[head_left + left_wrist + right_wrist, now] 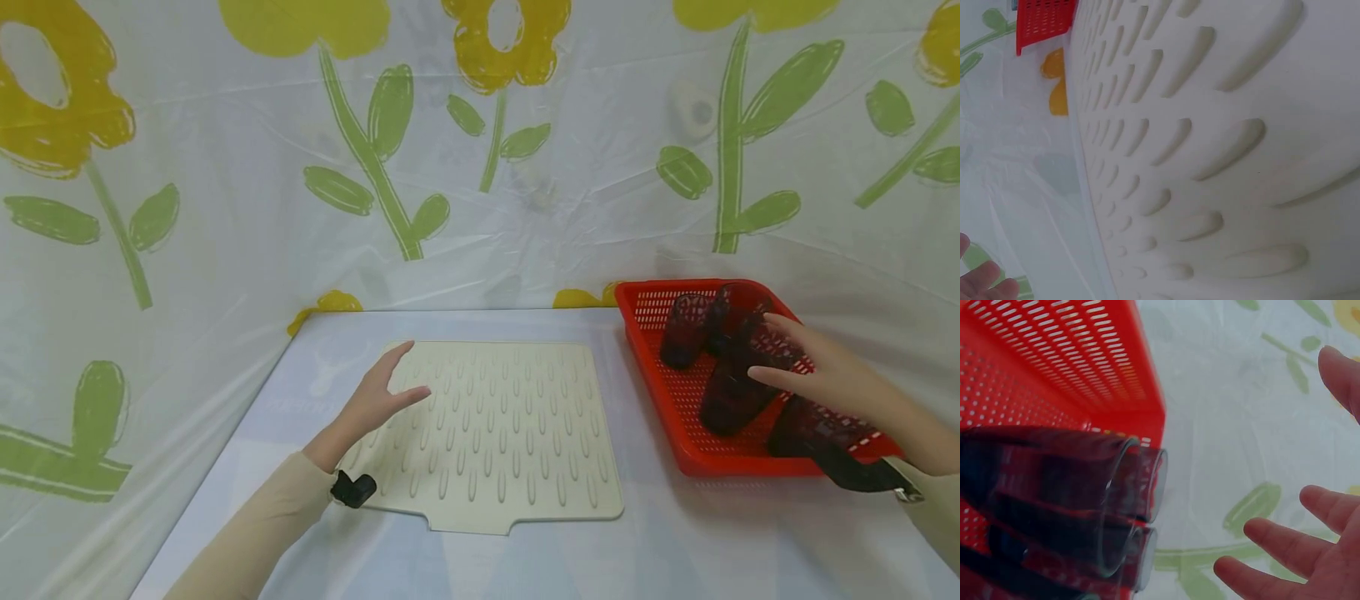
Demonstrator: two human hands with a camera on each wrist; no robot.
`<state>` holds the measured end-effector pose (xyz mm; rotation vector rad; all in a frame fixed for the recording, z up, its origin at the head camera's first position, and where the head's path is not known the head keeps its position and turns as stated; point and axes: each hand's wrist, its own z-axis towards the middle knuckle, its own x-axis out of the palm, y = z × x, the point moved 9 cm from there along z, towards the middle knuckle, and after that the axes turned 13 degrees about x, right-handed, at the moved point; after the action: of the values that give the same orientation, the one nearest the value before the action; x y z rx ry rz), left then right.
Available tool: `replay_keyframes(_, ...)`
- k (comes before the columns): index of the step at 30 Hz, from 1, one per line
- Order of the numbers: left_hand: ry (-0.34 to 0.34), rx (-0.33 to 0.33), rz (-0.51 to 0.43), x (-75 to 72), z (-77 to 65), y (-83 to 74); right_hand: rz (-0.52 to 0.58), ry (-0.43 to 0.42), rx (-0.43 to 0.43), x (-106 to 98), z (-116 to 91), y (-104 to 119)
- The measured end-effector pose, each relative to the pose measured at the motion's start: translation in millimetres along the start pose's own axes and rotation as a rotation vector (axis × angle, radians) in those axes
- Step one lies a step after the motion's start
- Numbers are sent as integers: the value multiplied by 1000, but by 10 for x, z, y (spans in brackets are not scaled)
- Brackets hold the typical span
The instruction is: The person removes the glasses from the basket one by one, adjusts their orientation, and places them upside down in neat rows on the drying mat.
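Note:
My left hand (369, 408) hovers at the left side of a cream drainer mat (495, 425) with raised oblong ridges, thumb and fingers apart and nothing between them. Only a few of its fingertips (985, 281) show in the left wrist view. Over the right side of a red plastic basket (660, 417), my right hand (840, 375) is spread and holds nothing. Several dark tinted drinking glasses lie in the basket; one large glass (729, 396) is just left of the right hand. The right wrist view shows a glass (1041, 481) on its side, apart from the spread fingers (1285, 547).
A pale table (300, 550) lies under the mat and basket. White cloth (585, 225) with yellow flowers and green leaves hangs behind and along the sides. The basket stands at the right, close to the back cloth, with a gap between it and the mat.

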<state>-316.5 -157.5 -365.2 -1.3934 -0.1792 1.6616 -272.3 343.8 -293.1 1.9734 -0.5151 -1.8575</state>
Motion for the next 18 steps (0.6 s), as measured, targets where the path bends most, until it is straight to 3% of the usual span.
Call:
replay_keyframes(6, -24, -6, -52, 8, -93, 56, 15, -42, 25, -1, -55, -153)
replay_keyframes(18, -64, -20, -112, 36, -221, 139, -31, -13, 222, 60, -149, -580)
